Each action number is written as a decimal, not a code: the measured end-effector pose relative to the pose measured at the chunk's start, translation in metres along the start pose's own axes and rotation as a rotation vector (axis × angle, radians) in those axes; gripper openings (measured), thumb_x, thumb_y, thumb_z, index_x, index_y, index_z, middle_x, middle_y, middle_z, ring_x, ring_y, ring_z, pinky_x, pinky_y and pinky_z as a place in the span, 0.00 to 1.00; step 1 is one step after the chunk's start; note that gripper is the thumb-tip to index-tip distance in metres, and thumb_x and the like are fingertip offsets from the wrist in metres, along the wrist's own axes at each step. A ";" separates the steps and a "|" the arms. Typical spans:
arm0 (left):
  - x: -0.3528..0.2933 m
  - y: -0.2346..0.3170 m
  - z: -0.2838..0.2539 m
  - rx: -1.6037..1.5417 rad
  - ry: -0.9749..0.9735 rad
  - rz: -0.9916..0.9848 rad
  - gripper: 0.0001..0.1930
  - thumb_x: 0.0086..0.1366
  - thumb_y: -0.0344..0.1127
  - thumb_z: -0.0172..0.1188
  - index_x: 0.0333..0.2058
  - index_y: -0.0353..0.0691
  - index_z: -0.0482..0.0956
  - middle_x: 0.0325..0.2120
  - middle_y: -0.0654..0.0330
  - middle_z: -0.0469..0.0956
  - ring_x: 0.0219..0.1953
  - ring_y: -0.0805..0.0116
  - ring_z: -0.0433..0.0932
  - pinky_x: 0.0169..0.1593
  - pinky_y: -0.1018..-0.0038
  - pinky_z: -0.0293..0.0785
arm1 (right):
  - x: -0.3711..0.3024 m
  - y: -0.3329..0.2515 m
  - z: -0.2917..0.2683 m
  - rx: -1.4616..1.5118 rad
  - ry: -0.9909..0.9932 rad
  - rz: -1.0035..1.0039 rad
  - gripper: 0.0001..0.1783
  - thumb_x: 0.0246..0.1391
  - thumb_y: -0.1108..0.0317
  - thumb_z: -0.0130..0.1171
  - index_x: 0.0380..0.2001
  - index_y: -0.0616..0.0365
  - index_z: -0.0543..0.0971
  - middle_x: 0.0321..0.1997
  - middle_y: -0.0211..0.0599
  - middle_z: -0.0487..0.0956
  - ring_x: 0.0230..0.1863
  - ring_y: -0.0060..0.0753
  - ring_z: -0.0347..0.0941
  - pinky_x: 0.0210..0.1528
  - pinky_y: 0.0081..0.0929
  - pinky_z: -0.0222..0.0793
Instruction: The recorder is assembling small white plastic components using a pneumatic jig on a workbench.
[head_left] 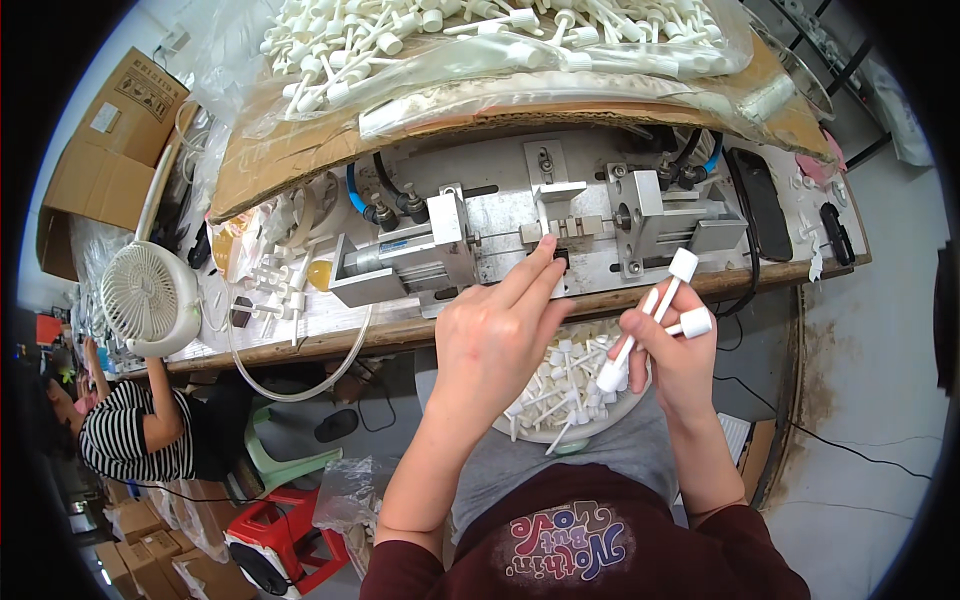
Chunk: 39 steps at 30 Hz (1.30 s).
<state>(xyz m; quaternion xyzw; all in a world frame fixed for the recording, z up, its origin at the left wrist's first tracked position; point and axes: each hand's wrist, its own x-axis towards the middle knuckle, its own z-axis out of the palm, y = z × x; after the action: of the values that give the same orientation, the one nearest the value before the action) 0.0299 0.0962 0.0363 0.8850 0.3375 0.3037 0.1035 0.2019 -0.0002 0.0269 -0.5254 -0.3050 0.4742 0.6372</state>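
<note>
L hand [495,327]: fingertips are held at the metal fixture [575,229] on the table [800,272]; whether anything is clamped in this grip can't be told. R hand [676,358], approx. 4 o'clock from the fixture: grip is closed on several white capped sticks [612,376], prob. light, stiff, a bit slippery, best held mid-stem. Caps are pointed approx. 7, 1 and 3 o'clock; two long axes are aligned 1-to-7.
</note>
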 end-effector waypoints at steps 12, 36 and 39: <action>-0.028 0.019 -0.029 -0.490 0.047 0.077 0.19 0.50 0.24 0.72 0.43 0.38 0.85 0.36 0.59 0.80 0.32 0.64 0.82 0.34 0.72 0.80 | 0.007 -0.002 0.018 0.093 -0.059 -0.037 0.13 0.67 0.65 0.55 0.37 0.68 0.77 0.25 0.45 0.82 0.14 0.22 0.71 0.15 0.17 0.65; 0.003 -0.005 0.000 -0.010 0.030 0.021 0.14 0.50 0.33 0.72 0.38 0.42 0.86 0.47 0.64 0.84 0.22 0.65 0.80 0.29 0.74 0.75 | 0.001 0.003 0.006 -0.968 -0.029 -0.880 0.20 0.47 0.81 0.63 0.46 0.68 0.81 0.46 0.51 0.83 0.43 0.45 0.83 0.45 0.33 0.80; 0.000 -0.004 -0.004 -0.154 0.050 -0.008 0.15 0.51 0.35 0.74 0.39 0.41 0.86 0.44 0.60 0.85 0.25 0.67 0.82 0.31 0.74 0.77 | 0.007 0.002 0.004 -1.165 -0.036 -1.056 0.22 0.45 0.77 0.61 0.47 0.73 0.80 0.47 0.56 0.82 0.42 0.48 0.83 0.42 0.33 0.80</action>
<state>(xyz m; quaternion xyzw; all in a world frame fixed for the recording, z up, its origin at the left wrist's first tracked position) 0.0256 0.0990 0.0377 0.8651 0.3191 0.3504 0.1640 0.2005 0.0073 0.0250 -0.5528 -0.7240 -0.1194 0.3950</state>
